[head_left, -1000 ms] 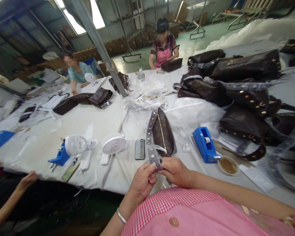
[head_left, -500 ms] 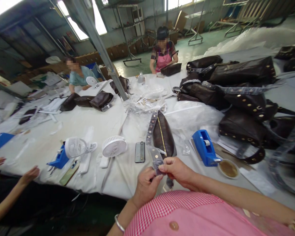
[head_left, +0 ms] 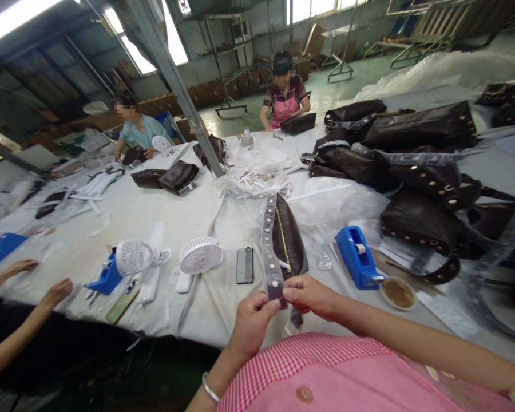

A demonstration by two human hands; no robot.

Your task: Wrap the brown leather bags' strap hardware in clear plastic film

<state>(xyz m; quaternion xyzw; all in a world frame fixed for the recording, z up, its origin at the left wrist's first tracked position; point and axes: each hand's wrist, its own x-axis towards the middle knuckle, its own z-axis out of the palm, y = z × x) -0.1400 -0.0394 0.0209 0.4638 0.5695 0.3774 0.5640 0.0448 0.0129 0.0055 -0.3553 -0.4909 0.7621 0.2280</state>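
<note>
A dark brown leather bag (head_left: 292,234) with a gold zipper lies on the white-covered table in front of me. Along its left side runs a studded bag strap (head_left: 269,246), wrapped in clear plastic. My left hand (head_left: 252,321) pinches the near end of this strap, thumb on top. From the other side, my right hand (head_left: 309,294) grips the same end, its fingers closed at the edge of the wrap. Both hands sit close together just below the bag. Under them, a short piece of the strap or bag hangs toward the table edge.
A blue tape dispenser (head_left: 357,257) and a small dish (head_left: 398,294) stand at right, before a pile of brown bags (head_left: 420,123). Left are a phone (head_left: 245,265), a white fan (head_left: 201,255) and another fan (head_left: 131,257). A co-worker's hands (head_left: 58,292) are at far left; two people sit opposite.
The strap end now lies flatter and straighter between my hands, and my left thumb has moved up onto it. At far left, the co-worker's hands shifted slightly; the person opposite pulled a bag closer.
</note>
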